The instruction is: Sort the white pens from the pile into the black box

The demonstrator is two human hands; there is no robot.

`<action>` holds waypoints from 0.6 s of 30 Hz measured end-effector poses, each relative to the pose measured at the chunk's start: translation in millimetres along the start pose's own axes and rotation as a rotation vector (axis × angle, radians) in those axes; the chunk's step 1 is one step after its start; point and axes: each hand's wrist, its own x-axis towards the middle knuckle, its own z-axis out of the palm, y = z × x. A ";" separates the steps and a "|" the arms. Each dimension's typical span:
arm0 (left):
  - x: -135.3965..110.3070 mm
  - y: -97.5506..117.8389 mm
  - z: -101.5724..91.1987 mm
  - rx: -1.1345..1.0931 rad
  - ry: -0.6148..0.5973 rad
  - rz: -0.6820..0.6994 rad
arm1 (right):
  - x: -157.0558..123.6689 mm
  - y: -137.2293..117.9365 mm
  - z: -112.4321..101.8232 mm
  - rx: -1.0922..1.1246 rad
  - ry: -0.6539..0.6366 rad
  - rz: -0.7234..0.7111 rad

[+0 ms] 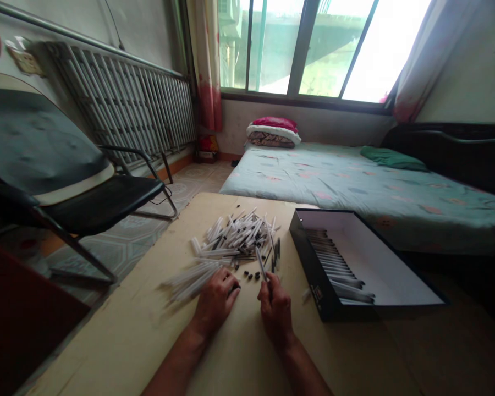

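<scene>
A slim clear plastic pen (260,264) is tilting up out of the person's right hand (276,309), whose thumb and fingers are closing firmly around it, pinching it just above the table. The left hand (216,301) is resting curled beside it, its fingertips (232,289) bunched almost shut, and I cannot tell whether they are holding anything. Just ahead of the 2 hands, a heaped pile of clear plastic pen barrels (235,239) is spreading across a pale tan tabletop (119,338), with a scatter of small black pen parts (251,275) lying along its near edge. To the right, an open black rectangular box with a white interior (334,264) is sitting on the table, a neat row of pens (330,258) lining its inside. Beyond the table, a mattress with a pale green floral sheet (313,187) is lying under the window (301,49), while a black metal-framed chair (103,203) is standing to the left.
</scene>
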 end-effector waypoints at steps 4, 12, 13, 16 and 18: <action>3.9 -3.7 0.3 -0.296 0.151 -0.065 | -1.5 -4.6 -3.2 -0.014 -0.043 -0.032; 9.0 -16.8 -7.9 -1.143 0.319 -0.451 | -4.6 -18.0 -7.1 -0.060 -0.208 -0.137; 8.9 -17.3 -8.4 -1.183 0.334 -0.465 | -4.5 -18.4 -7.0 -0.071 -0.219 -0.144; 8.4 -17.4 -8.7 -1.245 0.323 -0.485 | -4.1 -18.4 -6.7 -0.085 -0.234 -0.159; 8.5 -16.6 -8.4 -1.248 0.295 -0.486 | -4.1 -18.0 -6.5 -0.084 -0.239 -0.169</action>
